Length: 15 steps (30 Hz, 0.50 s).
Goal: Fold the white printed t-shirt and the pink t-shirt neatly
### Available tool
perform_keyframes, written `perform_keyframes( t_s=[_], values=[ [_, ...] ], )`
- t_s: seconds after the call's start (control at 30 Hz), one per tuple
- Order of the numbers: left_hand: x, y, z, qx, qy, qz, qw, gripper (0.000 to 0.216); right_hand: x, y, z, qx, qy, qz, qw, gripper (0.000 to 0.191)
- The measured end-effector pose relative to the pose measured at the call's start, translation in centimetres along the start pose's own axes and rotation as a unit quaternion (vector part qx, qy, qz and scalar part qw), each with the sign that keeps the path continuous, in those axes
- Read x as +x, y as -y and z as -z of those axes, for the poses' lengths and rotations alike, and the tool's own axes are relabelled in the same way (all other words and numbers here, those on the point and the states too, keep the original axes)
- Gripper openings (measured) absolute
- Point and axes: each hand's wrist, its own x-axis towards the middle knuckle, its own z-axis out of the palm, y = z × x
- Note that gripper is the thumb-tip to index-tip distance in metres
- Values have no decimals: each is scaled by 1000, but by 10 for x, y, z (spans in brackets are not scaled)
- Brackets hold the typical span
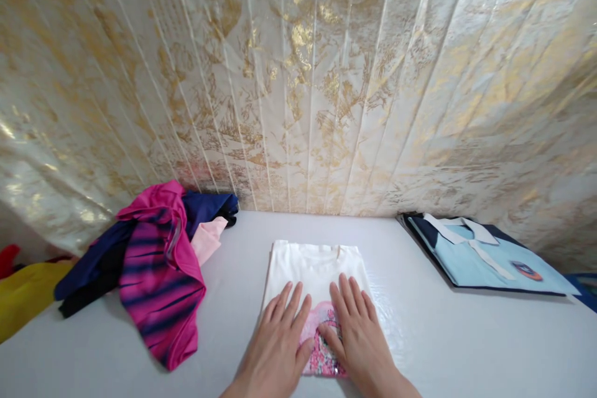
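Observation:
A white T-shirt with a pink sequinned print lies folded into a neat rectangle on the white table, its neckline toward the wall. My left hand rests flat over the left side of the shirt, fingers spread and pointing away from me. On the right side, my right hand lies flat too, its thumb across the pink print. Both palms hide part of the shirt's lower half. Neither hand grips anything.
At left sits a loose heap with a pink-and-navy striped garment and a pale pink cloth. A yellow cloth lies at the far left edge. Folded light-blue polo shirts are stacked at right. A gold-patterned covering rises behind the table.

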Motion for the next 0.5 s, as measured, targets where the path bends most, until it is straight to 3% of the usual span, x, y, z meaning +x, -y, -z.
perform_keyframes(
  t_s=[0.23,0.37,0.5],
  values=[
    [20,-11,28,-63,85,24,994,54,15,-14,0,8,24,1,1000,58],
    [44,-34,28,-129,102,-77,983,56,43,-43,3,28,-1,16,999,52],
    [61,-49,6,-121,99,-155,975,61,64,-60,4,36,-13,23,999,50]
  ],
)
